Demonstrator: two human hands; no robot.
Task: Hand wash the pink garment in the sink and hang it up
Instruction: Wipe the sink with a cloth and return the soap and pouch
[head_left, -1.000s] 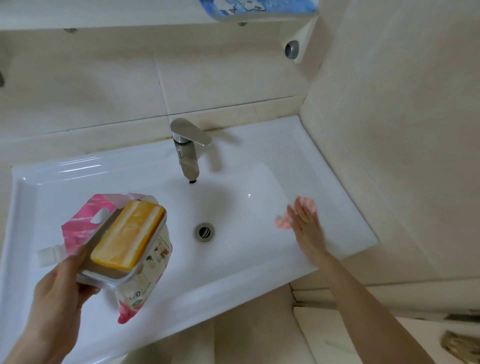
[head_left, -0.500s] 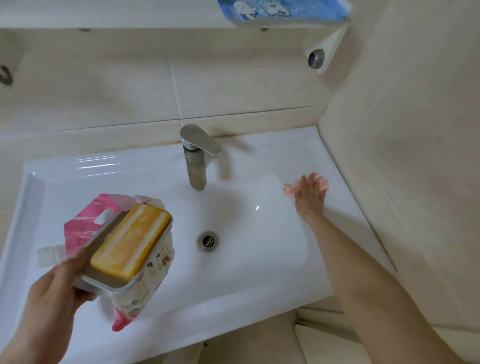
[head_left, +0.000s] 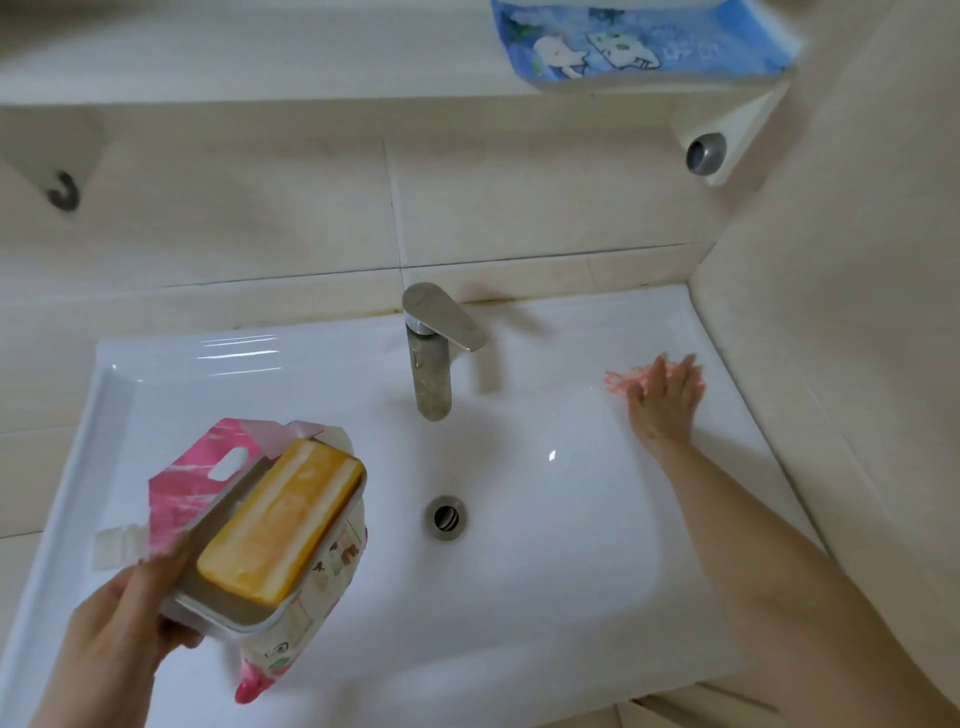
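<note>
Gripping one soap dish (head_left: 249, 626) with one bar (head_left: 283, 512), plus one pouch (head_left: 192, 478): left hand (head_left: 109, 644), fingers (head_left: 179, 636) curled. Pressing one garment (head_left: 623, 382) onto sink (head_left: 519, 597), right ledge: right hand (head_left: 667, 400), fingers (head_left: 657, 366) straight. One faucet (head_left: 428, 374), one drain (head_left: 445, 517).

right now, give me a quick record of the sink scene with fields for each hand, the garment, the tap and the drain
left hand: grips pale plastic soap dish with yellow soap bar, plus pink-and-white pouch
right hand: flat on small pink garment
garment place: right ledge of white ceramic sink
steel tap: no water visible
round metal drain: uncovered
</note>
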